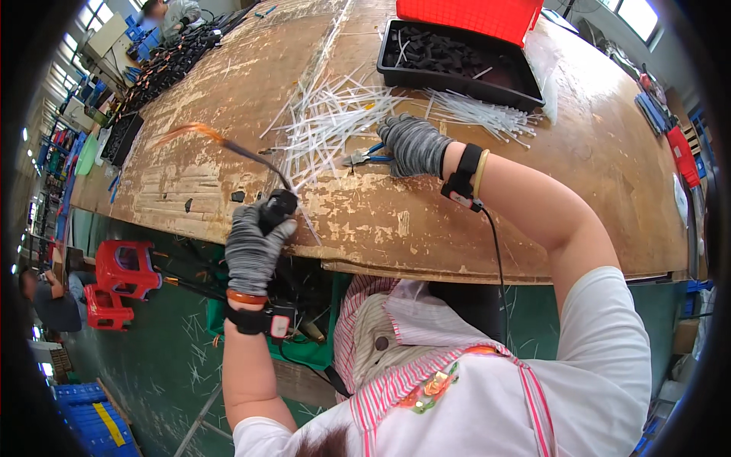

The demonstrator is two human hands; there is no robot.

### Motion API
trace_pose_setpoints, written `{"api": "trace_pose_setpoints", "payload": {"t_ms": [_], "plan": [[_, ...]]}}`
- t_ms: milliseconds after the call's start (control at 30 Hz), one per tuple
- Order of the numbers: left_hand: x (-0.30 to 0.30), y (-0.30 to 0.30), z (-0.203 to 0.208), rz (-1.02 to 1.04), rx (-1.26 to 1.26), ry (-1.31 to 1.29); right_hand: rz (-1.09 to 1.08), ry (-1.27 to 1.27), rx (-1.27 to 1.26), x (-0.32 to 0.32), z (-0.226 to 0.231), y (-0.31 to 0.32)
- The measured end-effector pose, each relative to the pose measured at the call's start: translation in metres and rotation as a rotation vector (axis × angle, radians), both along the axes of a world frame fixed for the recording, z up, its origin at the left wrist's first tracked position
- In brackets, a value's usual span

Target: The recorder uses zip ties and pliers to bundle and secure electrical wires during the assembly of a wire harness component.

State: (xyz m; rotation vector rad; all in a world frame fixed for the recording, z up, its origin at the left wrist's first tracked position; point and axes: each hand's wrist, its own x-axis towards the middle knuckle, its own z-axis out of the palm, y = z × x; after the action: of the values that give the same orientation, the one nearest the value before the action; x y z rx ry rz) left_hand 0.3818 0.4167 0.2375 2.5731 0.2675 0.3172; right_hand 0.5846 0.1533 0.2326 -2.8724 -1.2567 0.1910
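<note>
My left hand (255,251), in a grey striped glove, is closed around a black cable (263,161) above the table's near edge. Bare copper strands (194,129) fan out from the cable's far end. A thick black piece (279,209) sits at my fingers; whether it is a connector or coiled cable I cannot tell. A white cable tie (310,225) lies beside it. My gloved right hand (415,145) grips the blue handles of small cutting pliers (356,158), whose jaws point left. Loose white cable ties (327,114) are heaped just beyond the pliers.
A worn wooden table (472,206) spans the view. Behind my right hand stands a black tray (457,87) of small black pieces, with a red crate (472,15) behind. More cable ties (483,114) lie before it. Under the edge is a green bin (320,350); red stools (126,270) stand left.
</note>
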Motion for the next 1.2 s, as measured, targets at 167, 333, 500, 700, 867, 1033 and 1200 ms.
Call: {"api": "trace_pose_setpoints", "payload": {"t_ms": [167,333,500,700,867,1033,1200], "plan": [[0.000,0.022,-0.038,0.039,-0.496,-0.116,-0.016,0.042,0.229,-0.017,0.007,0.005],[0.010,0.027,-0.047,-0.017,-0.726,-0.153,0.120,0.101,0.628,-0.043,-0.016,0.026],[0.010,0.034,-0.054,-0.031,-0.687,-0.141,0.045,0.205,0.324,-0.071,0.005,0.047],[0.008,0.025,-0.045,-0.033,-0.738,-0.162,0.020,0.316,0.477,-0.074,-0.008,0.060],[0.006,0.019,-0.039,-0.039,-0.799,-0.189,0.003,0.354,0.470,-0.081,-0.005,0.064],[0.005,0.025,-0.046,-0.015,-0.697,-0.152,0.003,0.421,0.519,-0.079,-0.014,0.075],[0.006,0.026,-0.050,-0.054,-0.749,-0.172,-0.080,0.507,0.401,-0.084,0.004,0.088]]}}
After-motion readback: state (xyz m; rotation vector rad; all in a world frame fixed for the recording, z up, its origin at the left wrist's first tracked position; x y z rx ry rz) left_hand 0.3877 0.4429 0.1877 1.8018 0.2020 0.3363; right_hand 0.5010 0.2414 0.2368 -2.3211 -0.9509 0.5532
